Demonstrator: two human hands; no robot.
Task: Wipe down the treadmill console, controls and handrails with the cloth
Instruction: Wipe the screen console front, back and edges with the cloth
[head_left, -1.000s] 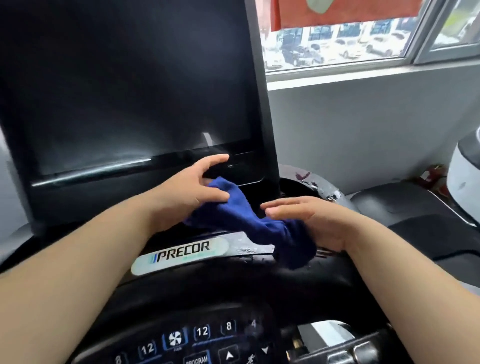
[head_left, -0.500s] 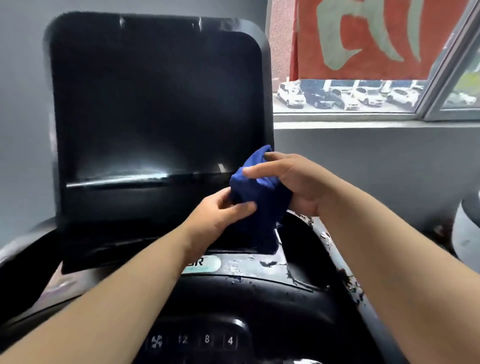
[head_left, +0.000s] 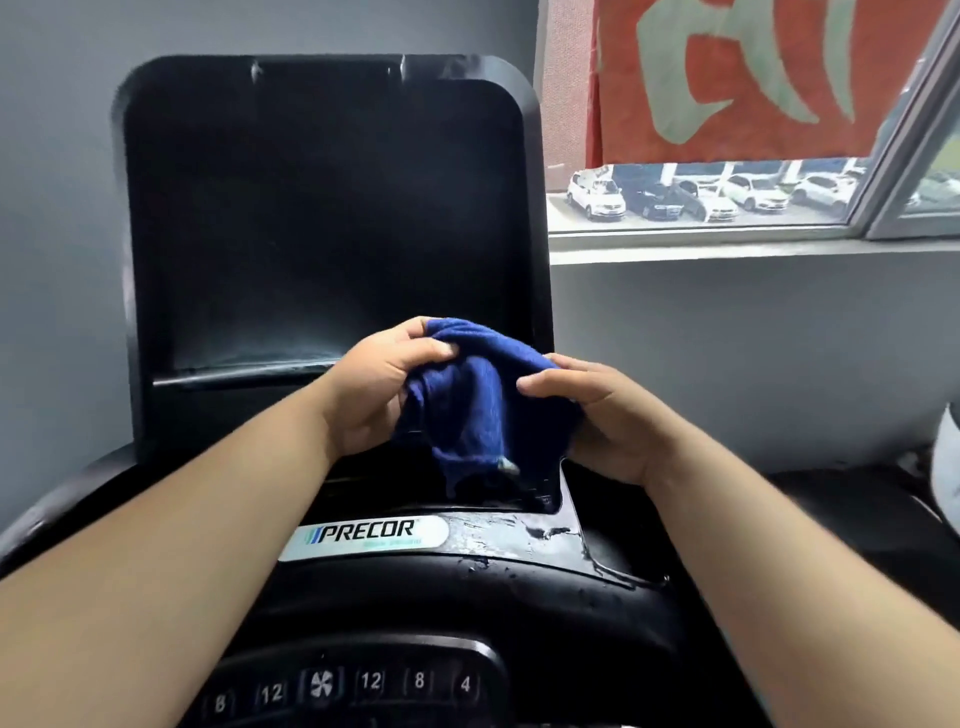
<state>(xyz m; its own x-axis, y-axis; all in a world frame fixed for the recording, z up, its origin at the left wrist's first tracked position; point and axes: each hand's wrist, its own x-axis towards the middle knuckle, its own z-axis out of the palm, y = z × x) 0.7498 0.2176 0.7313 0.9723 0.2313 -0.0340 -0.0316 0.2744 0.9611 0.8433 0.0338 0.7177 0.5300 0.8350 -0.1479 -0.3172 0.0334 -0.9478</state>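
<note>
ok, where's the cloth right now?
Head view, centre: blue cloth gripped between left hand and right hand, in front of the screen, lower right, above the PRECOR badge.

Cloth (head_left: 483, 395) deep blue; console (head_left: 322, 208) black; banner (head_left: 727, 78) red, pale green lettering.

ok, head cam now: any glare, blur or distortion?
Head view: daylight from the window at right; black glossy treadmill console screen carries a faint pale streak low down; blue cloth, left hand and right hand sharp; number buttons at bottom slightly soft; window frame leans, wide-angle.
</note>
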